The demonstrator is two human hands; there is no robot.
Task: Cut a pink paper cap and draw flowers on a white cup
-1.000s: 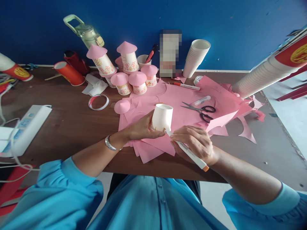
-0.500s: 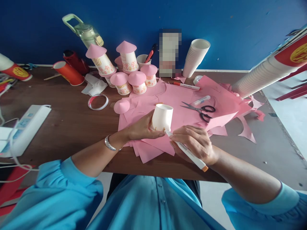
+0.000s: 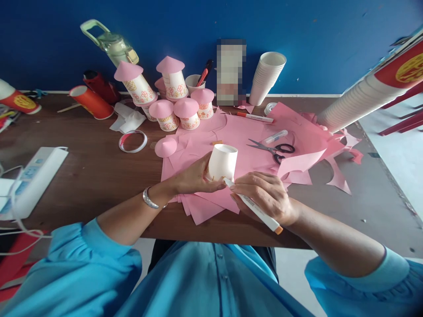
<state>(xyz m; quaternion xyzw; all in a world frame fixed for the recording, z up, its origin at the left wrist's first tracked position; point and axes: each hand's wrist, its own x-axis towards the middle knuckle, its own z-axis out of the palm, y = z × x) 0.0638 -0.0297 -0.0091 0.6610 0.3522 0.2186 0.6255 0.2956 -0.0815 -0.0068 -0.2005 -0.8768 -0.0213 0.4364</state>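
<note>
My left hand [image 3: 198, 176] is wrapped round a white paper cup [image 3: 223, 161] above the pink paper. The cup is tilted, and small orange-brown marks show along its lower edge. In my right hand [image 3: 266, 196] is a white marker [image 3: 256, 210] with an orange end, gripped like a pen. Its tip meets the cup near the lower edge. Behind my hands, several decorated cups [image 3: 170, 123] wear pink paper cones [image 3: 186, 107] as roofs, with flowers drawn on their sides. A loose pink cone [image 3: 165, 147] lies left of the cup.
Pink paper sheets [image 3: 208, 207] cover the middle of the table. Scissors [image 3: 272, 148], an orange marker [image 3: 255, 117] and a tape roll [image 3: 132, 141] lie around. Stacked white cups [image 3: 267, 79] stand at the back, a green bottle [image 3: 115, 46] behind, a power strip [image 3: 39, 176] left.
The marker tip has shifted slightly left along the cup's lower edge. The whole view has drifted a little; the cup stays in my left hand.
</note>
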